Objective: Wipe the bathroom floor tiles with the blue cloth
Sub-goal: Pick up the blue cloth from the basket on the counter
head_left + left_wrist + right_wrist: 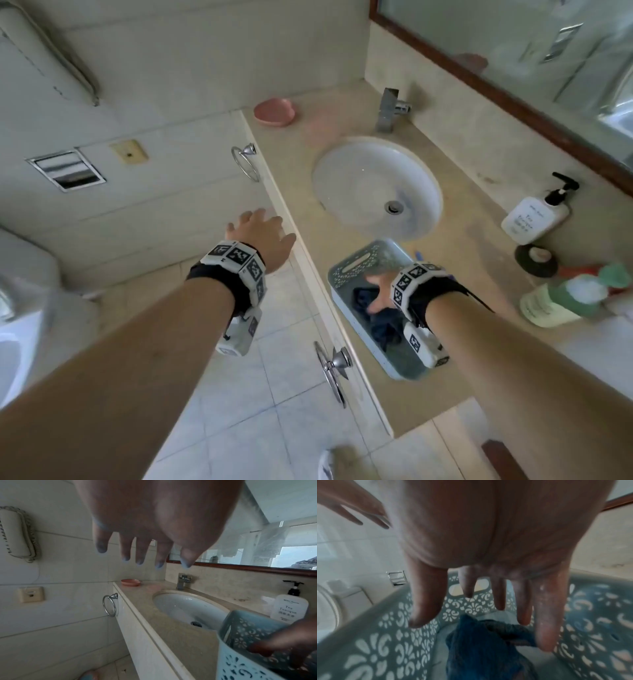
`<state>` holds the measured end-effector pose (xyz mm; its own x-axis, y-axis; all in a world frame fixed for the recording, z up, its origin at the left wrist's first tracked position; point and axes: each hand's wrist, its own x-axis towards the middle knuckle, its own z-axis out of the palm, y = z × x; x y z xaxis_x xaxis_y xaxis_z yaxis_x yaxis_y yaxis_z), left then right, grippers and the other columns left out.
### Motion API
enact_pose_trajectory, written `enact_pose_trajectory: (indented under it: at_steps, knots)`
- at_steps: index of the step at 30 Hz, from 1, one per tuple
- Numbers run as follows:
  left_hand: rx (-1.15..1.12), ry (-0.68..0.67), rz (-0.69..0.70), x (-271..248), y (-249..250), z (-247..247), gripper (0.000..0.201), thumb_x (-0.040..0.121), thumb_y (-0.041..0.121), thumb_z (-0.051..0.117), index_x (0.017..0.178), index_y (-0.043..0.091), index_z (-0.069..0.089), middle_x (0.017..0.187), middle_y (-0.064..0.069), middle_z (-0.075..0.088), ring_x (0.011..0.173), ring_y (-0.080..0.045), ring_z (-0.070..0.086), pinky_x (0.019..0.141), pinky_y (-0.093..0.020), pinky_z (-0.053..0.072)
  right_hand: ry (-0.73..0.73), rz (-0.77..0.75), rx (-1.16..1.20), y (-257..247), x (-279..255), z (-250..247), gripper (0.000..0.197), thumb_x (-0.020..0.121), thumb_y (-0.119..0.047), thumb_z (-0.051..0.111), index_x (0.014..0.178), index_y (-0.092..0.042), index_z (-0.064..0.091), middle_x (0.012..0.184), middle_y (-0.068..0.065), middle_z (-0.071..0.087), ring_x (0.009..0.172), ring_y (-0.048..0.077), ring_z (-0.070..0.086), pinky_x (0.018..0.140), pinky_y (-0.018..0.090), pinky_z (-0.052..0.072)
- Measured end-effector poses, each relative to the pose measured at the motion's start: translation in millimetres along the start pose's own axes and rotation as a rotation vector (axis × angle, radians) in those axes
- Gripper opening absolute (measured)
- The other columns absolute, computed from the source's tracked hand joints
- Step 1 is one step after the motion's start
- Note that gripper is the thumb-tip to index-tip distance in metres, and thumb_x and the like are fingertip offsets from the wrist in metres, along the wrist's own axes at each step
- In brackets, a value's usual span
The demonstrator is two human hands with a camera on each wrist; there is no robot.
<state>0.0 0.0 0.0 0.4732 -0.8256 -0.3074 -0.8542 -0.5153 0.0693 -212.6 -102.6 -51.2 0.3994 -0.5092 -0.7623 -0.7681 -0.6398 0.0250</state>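
Note:
A dark blue cloth lies crumpled in a pale blue perforated basket on the vanity counter. My right hand reaches down into the basket, fingers spread and straight, just above the blue cloth; whether it touches the cloth is unclear. The right hand holds nothing. My left hand hovers in the air beside the counter's front edge, fingers spread and empty. In the left wrist view the left hand hangs open above the counter, with the basket at lower right.
The beige counter holds a white sink, a faucet, a pink soap dish, a pump bottle and green bottles. Towel rings stick out from the cabinet front. Pale floor tiles lie below; a toilet stands at left.

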Motion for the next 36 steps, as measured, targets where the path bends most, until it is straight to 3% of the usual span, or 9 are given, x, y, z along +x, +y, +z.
enact_pose_trajectory:
  at_steps: [6,9,12,15,19,21,24,29,36]
  knots:
    - [0.041,-0.08,-0.023,3.8,-16.1,15.9,0.053,0.102,0.054,0.033,0.15,0.031,0.039,0.16,-0.006,0.024,0.146,-0.03,0.02,0.117,-0.05,0.02,-0.008,0.021,0.078,-9.4,36.5,22.1,0.085,0.088,-0.03,0.072,0.154,-0.011,0.021,0.155,0.018,0.03,0.14,0.036,0.033,0.112,0.042,0.029]
    - [0.064,-0.104,-0.051,3.4,-23.7,16.7,0.052,0.102,0.054,0.033,0.147,0.03,0.044,0.158,-0.007,0.029,0.145,-0.031,0.023,0.116,-0.051,0.021,-0.009,0.045,-0.019,-8.7,55.8,29.4,0.093,0.081,-0.046,0.075,0.154,-0.017,0.024,0.147,0.013,0.045,0.13,0.034,0.048,0.102,0.042,0.044]
    - [0.086,-0.113,-0.07,1.7,-26.6,15.8,0.052,0.102,0.051,0.034,0.143,0.023,0.049,0.155,-0.008,0.035,0.143,-0.032,0.027,0.115,-0.052,0.022,-0.081,-0.038,-0.087,-0.2,68.6,28.4,0.075,0.084,-0.038,0.073,0.148,-0.017,0.04,0.139,0.007,0.056,0.122,0.022,0.056,0.088,0.027,0.048]
    - [0.079,-0.113,-0.084,0.0,-28.0,12.3,0.048,0.102,0.05,0.037,0.138,0.024,0.053,0.153,-0.007,0.037,0.141,-0.031,0.028,0.115,-0.051,0.023,-0.07,-0.012,0.001,-0.4,61.4,22.9,0.066,0.091,-0.024,0.068,0.148,-0.011,0.038,0.146,0.014,0.047,0.13,0.029,0.048,0.09,0.018,0.045]
    - [0.079,-0.102,-0.076,-2.4,-25.3,2.2,0.051,0.102,0.049,0.037,0.145,0.023,0.046,0.157,-0.007,0.032,0.145,-0.03,0.024,0.116,-0.051,0.021,0.049,0.037,-0.033,4.4,35.7,12.2,0.065,0.095,-0.042,0.058,0.151,-0.028,0.028,0.155,0.002,0.034,0.141,0.031,0.034,0.113,0.049,0.029]
    - [0.078,-0.081,-0.056,-4.4,-22.7,-5.3,0.052,0.102,0.049,0.037,0.148,0.024,0.042,0.158,-0.007,0.031,0.146,-0.03,0.023,0.118,-0.051,0.019,0.054,-0.011,0.022,8.3,24.5,-0.5,0.051,0.095,-0.033,0.06,0.142,-0.029,0.039,0.145,0.004,0.048,0.12,0.027,0.053,0.107,0.043,0.04]
    - [0.07,-0.044,-0.035,-10.6,-20.3,-17.7,0.054,0.102,0.05,0.036,0.148,0.022,0.042,0.157,-0.008,0.033,0.145,-0.03,0.024,0.118,-0.051,0.019,0.128,-0.032,0.172,11.7,9.9,-16.2,0.054,0.094,-0.022,0.063,0.144,-0.019,0.041,0.134,0.011,0.057,0.082,0.017,0.055,0.075,0.026,0.048]
    - [0.058,0.013,-0.026,-34.7,-33.2,-39.2,0.056,0.102,0.05,0.038,0.15,0.023,0.039,0.16,-0.008,0.028,0.146,-0.03,0.022,0.117,-0.05,0.02,0.312,-0.031,0.314,5.1,-30.1,-44.9,0.046,0.091,-0.013,0.063,0.135,-0.01,0.051,0.126,0.014,0.061,0.111,0.033,0.058,0.097,0.039,0.047]
    - [0.052,0.137,-0.049,-92.8,-99.3,-76.1,0.055,0.102,0.049,0.037,0.149,0.021,0.039,0.158,-0.009,0.032,0.143,-0.032,0.027,0.115,-0.049,0.025,0.514,-0.139,0.386,-75.0,-99.4,-82.7,0.043,0.092,-0.009,0.061,0.132,0.001,0.051,0.129,0.023,0.057,0.117,0.038,0.054,0.101,0.044,0.042]
